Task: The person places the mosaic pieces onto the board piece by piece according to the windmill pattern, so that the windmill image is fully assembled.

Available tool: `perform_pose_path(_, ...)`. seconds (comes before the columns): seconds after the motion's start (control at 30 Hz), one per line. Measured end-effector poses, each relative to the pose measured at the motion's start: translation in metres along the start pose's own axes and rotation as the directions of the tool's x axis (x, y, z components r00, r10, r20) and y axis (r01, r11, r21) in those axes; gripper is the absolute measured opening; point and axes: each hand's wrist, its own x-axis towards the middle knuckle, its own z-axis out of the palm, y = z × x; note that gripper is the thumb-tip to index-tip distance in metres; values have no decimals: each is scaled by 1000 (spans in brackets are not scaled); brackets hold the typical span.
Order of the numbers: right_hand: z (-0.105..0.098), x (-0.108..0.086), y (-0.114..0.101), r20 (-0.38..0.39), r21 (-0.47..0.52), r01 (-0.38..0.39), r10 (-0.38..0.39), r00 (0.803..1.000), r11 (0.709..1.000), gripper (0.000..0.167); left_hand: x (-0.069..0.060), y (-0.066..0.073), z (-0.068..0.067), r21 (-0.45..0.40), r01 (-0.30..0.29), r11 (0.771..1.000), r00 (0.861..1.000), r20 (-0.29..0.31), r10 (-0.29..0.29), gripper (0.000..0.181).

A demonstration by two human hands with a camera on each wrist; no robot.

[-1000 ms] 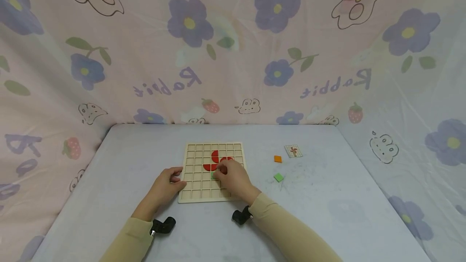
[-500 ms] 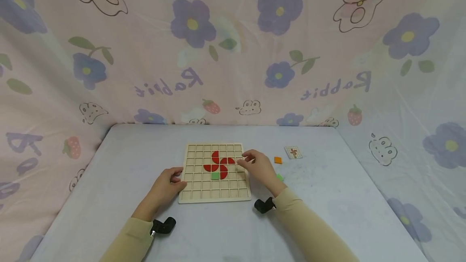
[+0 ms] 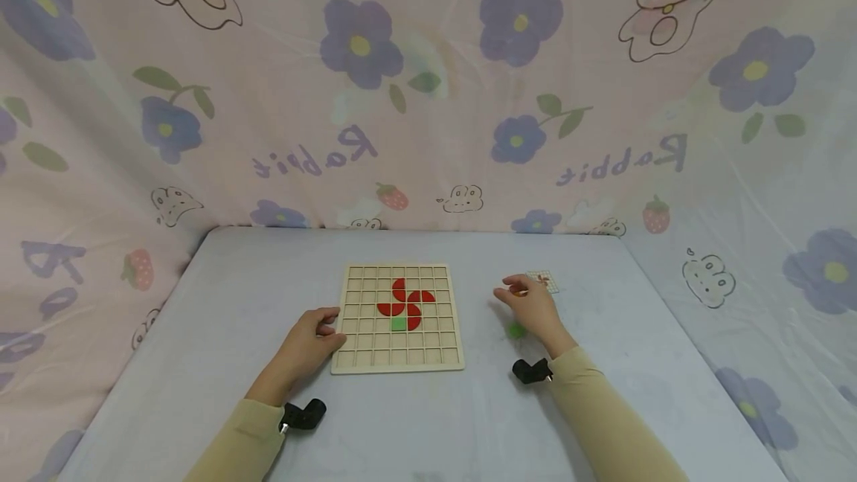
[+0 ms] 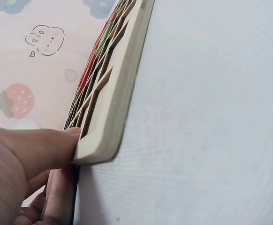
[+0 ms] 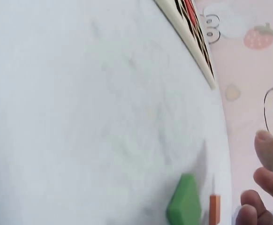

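A square wooden grid board (image 3: 361, 357) lies on the table. Several red quarter-round pieces (image 3: 413, 316) form a pinwheel in its cells, with one green square tile (image 3: 399, 324) below them. My left hand (image 3: 304, 348) holds the board's left edge, the thumb (image 4: 47, 147) on the rim and the other fingers at its side. To the right of the board, my right hand (image 3: 535, 309) hovers above an orange tile (image 5: 215, 209), fingers slightly bent and nothing between them. A loose green tile (image 5: 185, 201) lies on the table beneath this hand.
A small card with a grid and red pattern (image 3: 550, 281) lies behind the right hand, partly covered by it. White cloth (image 3: 402, 422) covers the table. A printed curtain (image 3: 428, 117) rises at the back and both sides.
My right hand has left the board and moved right to the loose tiles, uncovering the red pieces and the green tile in the grid. The left hand stays at the board's edge.
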Motion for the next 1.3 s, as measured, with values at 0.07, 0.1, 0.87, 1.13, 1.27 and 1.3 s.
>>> perform_pose_path(0.07,-4,1,8,-3,7,0,0,1000,1000,47,0,1,0,-2,-3,1000,1000,0,3,55)
perform_pose_path(0.1,-6,1,12,-8,14,0,0,1000,1000,47,1,1,1,-1,-5,1000,1000,0,5,55)
perform_pose_path(0.87,3,2,35,-92,-23,-104,102,991,994,33,3,-2,4,14,19,1000,1000,4,-19,56)
perform_pose_path(1.13,3,3,30,-86,-19,-122,120,989,992,27,5,-4,3,16,13,1000,1000,3,-13,56)
perform_pose_path(1.27,1,2,28,-77,-4,-129,128,989,992,27,4,-5,2,14,8,1000,1000,4,-8,56)
perform_pose_path(1.3,1,2,28,-74,1,-132,132,989,991,27,4,-5,2,14,6,1000,1000,5,-7,56)
